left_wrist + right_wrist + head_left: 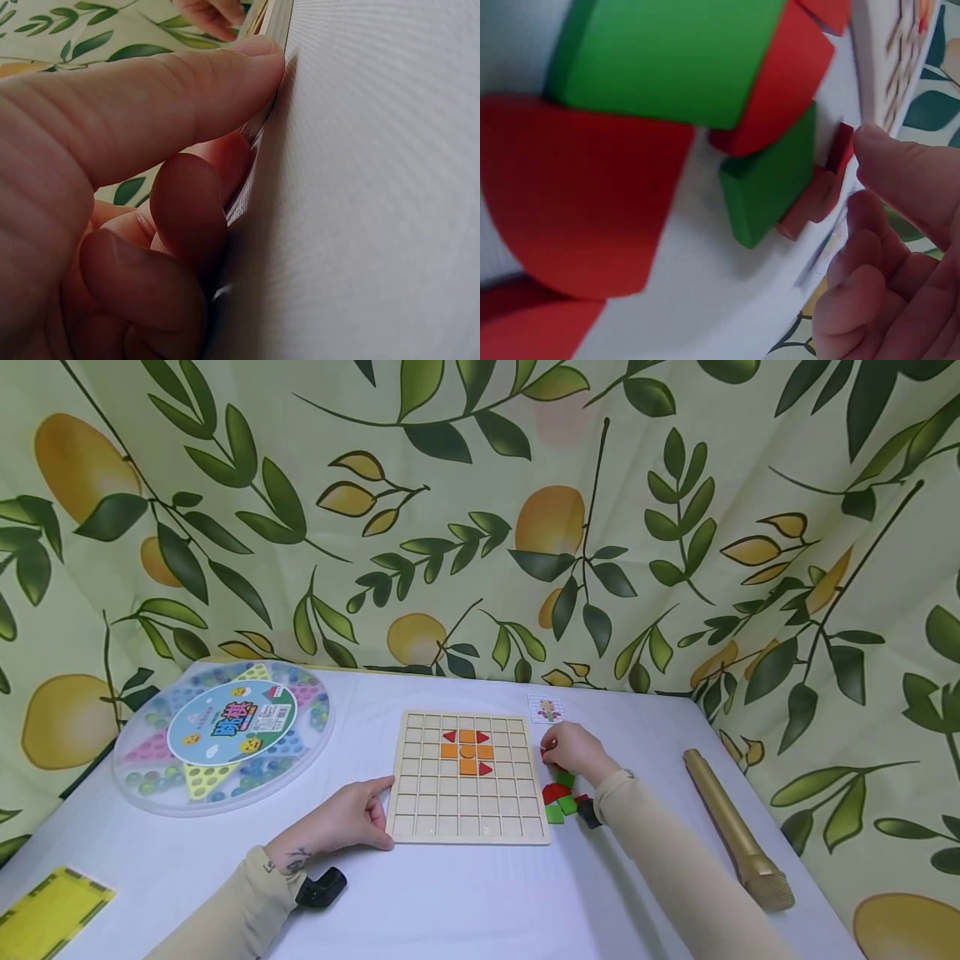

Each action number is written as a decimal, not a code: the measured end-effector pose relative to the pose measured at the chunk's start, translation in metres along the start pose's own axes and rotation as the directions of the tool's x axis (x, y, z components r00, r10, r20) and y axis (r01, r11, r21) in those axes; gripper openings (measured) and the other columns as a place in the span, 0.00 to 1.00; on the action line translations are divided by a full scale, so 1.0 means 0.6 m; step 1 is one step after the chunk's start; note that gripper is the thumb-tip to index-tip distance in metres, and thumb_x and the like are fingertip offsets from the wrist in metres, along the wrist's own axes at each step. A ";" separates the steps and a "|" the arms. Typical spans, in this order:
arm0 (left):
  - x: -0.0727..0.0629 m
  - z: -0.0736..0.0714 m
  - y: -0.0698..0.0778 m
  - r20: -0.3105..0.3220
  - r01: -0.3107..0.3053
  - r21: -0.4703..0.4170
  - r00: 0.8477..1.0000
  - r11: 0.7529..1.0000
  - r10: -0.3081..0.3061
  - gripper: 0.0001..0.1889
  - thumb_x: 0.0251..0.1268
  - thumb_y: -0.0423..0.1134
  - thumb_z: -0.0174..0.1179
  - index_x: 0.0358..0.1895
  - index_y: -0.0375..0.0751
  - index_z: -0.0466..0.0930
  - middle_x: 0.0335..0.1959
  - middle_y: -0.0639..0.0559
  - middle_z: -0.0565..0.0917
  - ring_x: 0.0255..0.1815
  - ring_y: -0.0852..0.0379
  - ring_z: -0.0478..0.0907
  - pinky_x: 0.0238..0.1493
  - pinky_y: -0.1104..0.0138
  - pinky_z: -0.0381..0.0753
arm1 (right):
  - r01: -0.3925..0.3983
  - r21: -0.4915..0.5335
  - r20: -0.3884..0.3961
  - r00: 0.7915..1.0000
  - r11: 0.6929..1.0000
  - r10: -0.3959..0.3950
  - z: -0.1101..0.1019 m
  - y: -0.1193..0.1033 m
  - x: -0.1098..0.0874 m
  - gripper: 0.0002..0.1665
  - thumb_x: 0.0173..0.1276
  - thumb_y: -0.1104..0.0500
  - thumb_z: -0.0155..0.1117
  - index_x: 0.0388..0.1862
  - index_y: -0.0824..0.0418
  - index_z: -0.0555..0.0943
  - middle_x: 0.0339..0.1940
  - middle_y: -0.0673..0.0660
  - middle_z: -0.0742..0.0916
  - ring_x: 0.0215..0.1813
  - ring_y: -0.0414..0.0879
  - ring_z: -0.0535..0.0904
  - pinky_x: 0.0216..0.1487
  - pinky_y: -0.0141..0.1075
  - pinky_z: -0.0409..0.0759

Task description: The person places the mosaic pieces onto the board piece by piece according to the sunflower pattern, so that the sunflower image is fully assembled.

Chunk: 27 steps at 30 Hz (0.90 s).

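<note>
A square wooden grid board (427, 817) lies on the table, with orange squares (467, 767) and red triangles (485, 768) set in its upper middle. My left hand (351, 816) holds the board's lower left edge, thumb near the corner; in the left wrist view the thumb (187, 94) presses the rim, other fingers curled below. Right of the board, my right hand (579, 752) has its thumb and fingertips at a small red piece (841, 150), which they seem to pinch; the fingers partly hide it. Green blocks (667, 60) and red curved blocks (585, 195) lie loosely heaped beside that hand.
A small pattern card (547, 709) lies behind my right hand. At the left sits a round marble game box (225, 727), with a yellow rectangular plate (56, 910) nearer. A gold microphone (735, 827) lies far right. Patterned cloth (480, 527) hangs behind the table.
</note>
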<state>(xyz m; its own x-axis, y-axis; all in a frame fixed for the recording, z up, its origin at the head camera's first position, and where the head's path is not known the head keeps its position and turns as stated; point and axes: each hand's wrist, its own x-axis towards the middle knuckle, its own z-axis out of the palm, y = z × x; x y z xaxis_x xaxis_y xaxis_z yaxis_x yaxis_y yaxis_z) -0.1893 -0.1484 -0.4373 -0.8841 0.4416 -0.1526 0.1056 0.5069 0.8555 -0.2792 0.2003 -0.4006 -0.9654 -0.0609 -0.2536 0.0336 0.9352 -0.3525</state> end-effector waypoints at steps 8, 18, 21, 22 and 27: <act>-0.001 0.000 -0.001 0.000 -0.011 -0.002 1.000 1.000 0.011 0.51 0.34 0.29 0.74 0.66 0.21 0.53 0.17 0.51 0.74 0.19 0.57 0.71 0.26 0.70 0.71 | 0.024 -0.056 0.002 1.000 0.998 -0.024 0.005 -0.004 -0.001 0.12 0.58 0.60 0.67 0.42 0.61 0.84 0.36 0.55 0.83 0.35 0.47 0.74 0.38 0.36 0.75; -0.002 0.001 -0.001 0.001 -0.005 -0.003 1.000 1.000 0.005 0.52 0.34 0.29 0.74 0.67 0.21 0.53 0.17 0.51 0.75 0.19 0.57 0.71 0.27 0.70 0.71 | 0.022 0.071 0.008 1.000 0.997 -0.023 0.008 -0.008 -0.002 0.07 0.56 0.63 0.67 0.27 0.61 0.76 0.26 0.56 0.78 0.30 0.48 0.72 0.29 0.34 0.70; -0.001 0.000 -0.002 0.003 0.004 -0.003 1.000 1.000 -0.004 0.52 0.34 0.29 0.74 0.67 0.22 0.53 0.17 0.51 0.75 0.19 0.58 0.72 0.27 0.70 0.71 | 0.018 0.182 -0.021 1.000 0.983 -0.015 0.005 -0.019 -0.003 0.08 0.56 0.63 0.67 0.29 0.61 0.76 0.28 0.56 0.77 0.32 0.48 0.72 0.29 0.34 0.70; 0.000 0.000 -0.003 0.002 0.005 -0.003 1.000 1.000 -0.005 0.52 0.34 0.29 0.74 0.67 0.22 0.53 0.17 0.51 0.75 0.19 0.58 0.72 0.26 0.70 0.71 | 0.032 0.218 -0.036 0.999 0.976 -0.024 0.004 -0.026 -0.005 0.08 0.56 0.63 0.68 0.30 0.61 0.76 0.29 0.56 0.77 0.33 0.48 0.71 0.29 0.34 0.70; 0.003 0.000 -0.004 -0.003 -0.001 -0.004 1.000 1.000 0.001 0.52 0.33 0.29 0.74 0.67 0.22 0.53 0.17 0.51 0.75 0.19 0.58 0.72 0.24 0.70 0.71 | 0.180 0.288 -0.072 0.983 0.941 -0.167 0.000 -0.078 -0.011 0.07 0.58 0.64 0.66 0.35 0.63 0.80 0.31 0.56 0.79 0.36 0.47 0.72 0.35 0.34 0.72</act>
<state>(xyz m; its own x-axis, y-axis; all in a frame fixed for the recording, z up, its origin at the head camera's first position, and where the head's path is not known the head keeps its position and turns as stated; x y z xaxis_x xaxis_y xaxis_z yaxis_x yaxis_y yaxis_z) -0.1909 -0.1488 -0.4399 -0.8852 0.4403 -0.1500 0.1052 0.5035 0.8576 -0.2743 0.1571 -0.3827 -0.9736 -0.1904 -0.1255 -0.0682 0.7682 -0.6365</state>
